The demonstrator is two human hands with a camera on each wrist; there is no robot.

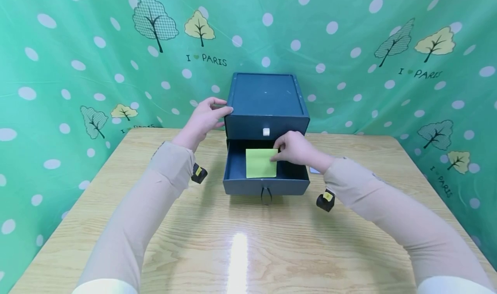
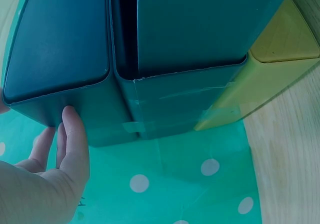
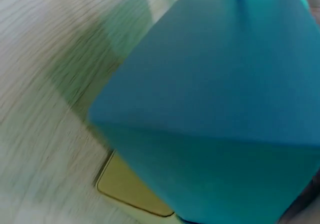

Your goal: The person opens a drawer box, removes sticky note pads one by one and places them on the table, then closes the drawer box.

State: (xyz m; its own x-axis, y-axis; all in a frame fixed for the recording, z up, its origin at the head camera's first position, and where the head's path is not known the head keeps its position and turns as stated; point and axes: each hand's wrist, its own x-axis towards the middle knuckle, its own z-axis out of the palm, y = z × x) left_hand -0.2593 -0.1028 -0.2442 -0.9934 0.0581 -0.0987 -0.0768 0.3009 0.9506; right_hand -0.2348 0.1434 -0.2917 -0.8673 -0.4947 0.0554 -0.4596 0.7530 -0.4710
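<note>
A dark blue drawer cabinet (image 1: 265, 93) stands at the table's back, its middle drawer (image 1: 248, 187) pulled out. My left hand (image 1: 205, 118) touches the cabinet's upper left front corner, the thumb on the front edge. In the left wrist view its fingers (image 2: 75, 139) lie fairly straight along the side wall. Over the open drawer, my right hand (image 1: 297, 148) pinches the right edge of a yellow-green paper sheet (image 1: 259, 164), apparently a sticky note. In the right wrist view the drawer (image 3: 210, 84) fills most of the frame and hides the sheet.
The top drawer has a white knob (image 1: 265, 132); a dark loop pull (image 1: 266, 195) hangs from the open one. A yellow drawer (image 2: 287, 34) lies below. Right of the cabinet, a bluish flat item (image 1: 315, 170) is partly covered by my forearm. A green patterned cloth (image 1: 349, 61) hangs behind.
</note>
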